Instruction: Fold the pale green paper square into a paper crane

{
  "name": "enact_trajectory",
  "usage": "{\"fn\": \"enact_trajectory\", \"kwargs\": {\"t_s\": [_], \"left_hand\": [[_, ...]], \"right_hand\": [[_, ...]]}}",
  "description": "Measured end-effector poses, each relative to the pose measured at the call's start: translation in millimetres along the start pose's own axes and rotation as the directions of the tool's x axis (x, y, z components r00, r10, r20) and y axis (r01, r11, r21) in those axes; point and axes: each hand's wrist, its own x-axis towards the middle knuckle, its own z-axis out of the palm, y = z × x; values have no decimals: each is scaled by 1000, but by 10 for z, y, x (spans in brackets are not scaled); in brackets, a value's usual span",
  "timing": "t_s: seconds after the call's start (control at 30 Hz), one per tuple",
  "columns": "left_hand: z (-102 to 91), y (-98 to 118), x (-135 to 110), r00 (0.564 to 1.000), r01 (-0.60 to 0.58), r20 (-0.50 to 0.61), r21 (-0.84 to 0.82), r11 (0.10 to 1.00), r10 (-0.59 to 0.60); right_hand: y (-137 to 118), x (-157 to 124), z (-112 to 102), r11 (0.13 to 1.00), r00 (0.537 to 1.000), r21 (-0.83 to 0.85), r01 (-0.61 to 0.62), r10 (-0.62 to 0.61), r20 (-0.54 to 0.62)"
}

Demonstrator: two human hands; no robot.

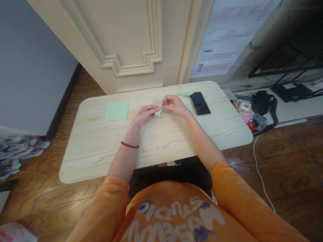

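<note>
My left hand [143,115] and my right hand [174,105] meet above the middle of a pale wood table [96,158]. Between their fingertips is a small piece of folded pale green paper [158,111], pinched by both hands. A flat square sheet of the same green paper [116,110] lies to the left of my left hand. Beyond my right hand, a small folded green paper figure [186,94] rests near the far edge, next to a black smartphone [200,103] lying face up.
A beige panelled door [128,40] stands behind the table. Right of the table, a black bag [262,102] and assorted small items sit on a low white surface. A white cable [259,174] runs down to the wooden floor. Crumpled cloth [20,151] lies at the left.
</note>
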Motion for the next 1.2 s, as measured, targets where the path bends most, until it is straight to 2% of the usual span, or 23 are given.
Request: {"fn": "enact_trajectory", "kwargs": {"t_s": [0.23,0.57,0.97,1.2], "left_hand": [[50,31,-19,994,-54,-99,-50,997,49],[84,66,-48,989,-97,-116,-62,993,90],[67,36,-27,986,-119,-126,-59,991,111],[45,31,-6,982,-130,-146,-45,991,122]], "right_hand": [[6,35,47,988,983,-96,120,-132,-125],[8,16,59,960,966,-225,167,-205,-157],[-62,-8,76,965,976,-237,115,-154,-156],[-72,2,65,990,981,-120,80,-99,-165]]}}
